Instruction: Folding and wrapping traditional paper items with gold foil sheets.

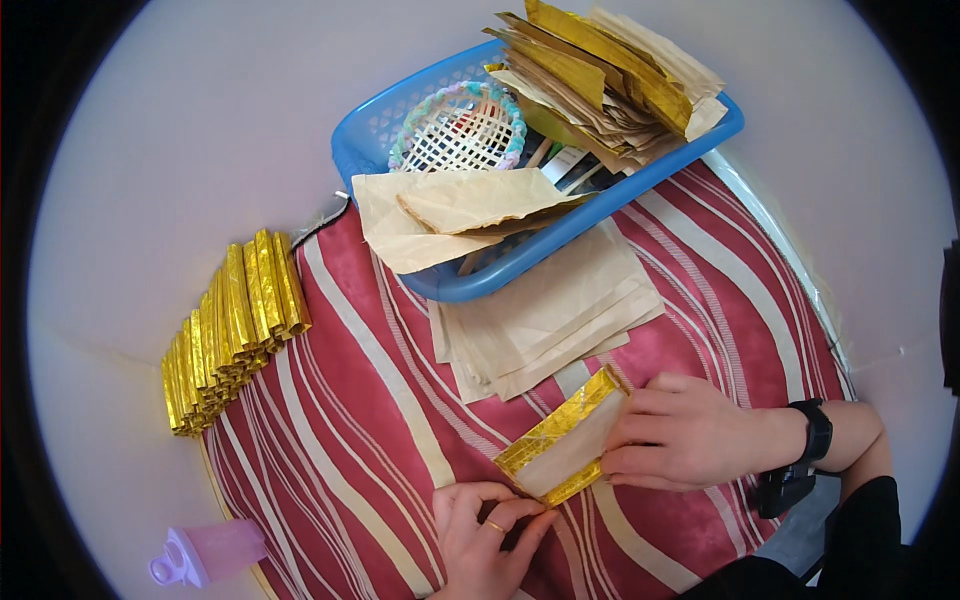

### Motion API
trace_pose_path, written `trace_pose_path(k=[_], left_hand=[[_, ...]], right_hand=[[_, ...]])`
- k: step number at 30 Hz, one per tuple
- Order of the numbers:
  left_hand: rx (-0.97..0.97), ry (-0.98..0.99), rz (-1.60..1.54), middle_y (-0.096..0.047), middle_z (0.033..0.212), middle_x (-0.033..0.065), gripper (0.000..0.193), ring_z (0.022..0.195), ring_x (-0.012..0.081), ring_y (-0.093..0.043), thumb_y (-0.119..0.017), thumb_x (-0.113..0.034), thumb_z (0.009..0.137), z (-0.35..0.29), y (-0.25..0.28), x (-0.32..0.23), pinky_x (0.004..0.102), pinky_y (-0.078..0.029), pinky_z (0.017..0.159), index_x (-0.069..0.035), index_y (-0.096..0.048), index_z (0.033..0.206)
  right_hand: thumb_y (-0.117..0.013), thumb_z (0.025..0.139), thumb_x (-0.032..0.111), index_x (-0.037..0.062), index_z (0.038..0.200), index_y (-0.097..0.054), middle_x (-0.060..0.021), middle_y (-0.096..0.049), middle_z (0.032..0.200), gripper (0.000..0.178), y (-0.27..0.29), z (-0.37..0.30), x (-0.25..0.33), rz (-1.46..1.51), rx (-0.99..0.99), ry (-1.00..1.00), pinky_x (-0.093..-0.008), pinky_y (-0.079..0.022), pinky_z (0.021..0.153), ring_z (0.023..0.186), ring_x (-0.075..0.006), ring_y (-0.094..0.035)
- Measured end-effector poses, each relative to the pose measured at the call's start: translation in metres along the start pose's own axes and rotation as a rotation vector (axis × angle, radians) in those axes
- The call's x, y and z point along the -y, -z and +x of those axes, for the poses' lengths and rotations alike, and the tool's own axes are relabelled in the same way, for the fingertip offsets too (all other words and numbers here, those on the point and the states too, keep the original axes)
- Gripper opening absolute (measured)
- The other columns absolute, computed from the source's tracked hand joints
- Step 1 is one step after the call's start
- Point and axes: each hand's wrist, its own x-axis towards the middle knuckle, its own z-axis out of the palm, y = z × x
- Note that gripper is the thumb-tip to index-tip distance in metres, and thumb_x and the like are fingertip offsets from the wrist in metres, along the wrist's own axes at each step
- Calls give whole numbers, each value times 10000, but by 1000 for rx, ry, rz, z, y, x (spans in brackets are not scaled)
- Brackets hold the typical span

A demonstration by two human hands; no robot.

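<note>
The right hand (690,432) comes in from the right edge, a black watch (815,432) on its wrist, and lies nearly flat, palm down, with its fingers pointing left. Its fingertips press on the right end of a partly folded sheet of beige paper edged with gold foil (566,448), its grip pressed together on that paper. The left hand (485,535) rises from the lower edge, a ring on one finger, its fingers curled; thumb and forefinger pinch the lower left corner of the same folded paper. The paper lies slantwise between the two hands on the red cloth with cream stripes (360,440) that covers the desk.

Above the folded paper, touching the cloth, lies a loose stack of flat beige paper sheets (545,320). Partly over that stack sits a blue plastic basket with latticed walls (365,130). Inside it is a small round woven tray with a pastel braided rim (460,128); a heap of beige and gold-foil sheets (600,70) fills its right end and overhangs the rim, and two creased beige sheets (450,215) drape over its near wall. Dark flat items lie under these, too hidden to tell.

Well to the left of the folded paper, at the cloth's left edge, stands a tight row of folded gold-foil paper bars (230,330). Down to the left of it, at the lower edge, lies a pink plastic bottle (205,555).
</note>
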Motion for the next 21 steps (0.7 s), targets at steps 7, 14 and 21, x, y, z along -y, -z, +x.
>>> trace_pose_path(k=[7, 14, 21], left_hand=[[1, -11, -73, -537, 893, 85, 260, 870, 266, -481, -809, -37, 646, -1, -1, 10, 382, -374, 758, -38, -648, 850], [21, 103, -71, -508, 903, 87, 179, 891, 267, -456, -746, -21, 731, 0, -3, 3, 370, -343, 782, -36, -613, 851], [50, 146, -71, -462, 924, 118, 128, 910, 291, -424, -681, -48, 790, 2, -2, 0, 382, -329, 785, -41, -582, 871]], right_hand=[[-670, 759, 204, 99, 795, -571, -22, -530, 773, 149, -4, 3, 6, -89, -31, -84, -297, -373, 635, 764, -177, -524], [-677, 770, 256, 91, 766, -549, -28, -526, 768, 209, -4, 9, 8, -98, -9, -131, -308, -373, 631, 756, -190, -515], [-686, 758, 244, 86, 780, -558, -34, -516, 770, 205, -3, 12, 11, -88, 13, -174, -319, -380, 642, 767, -198, -520]])
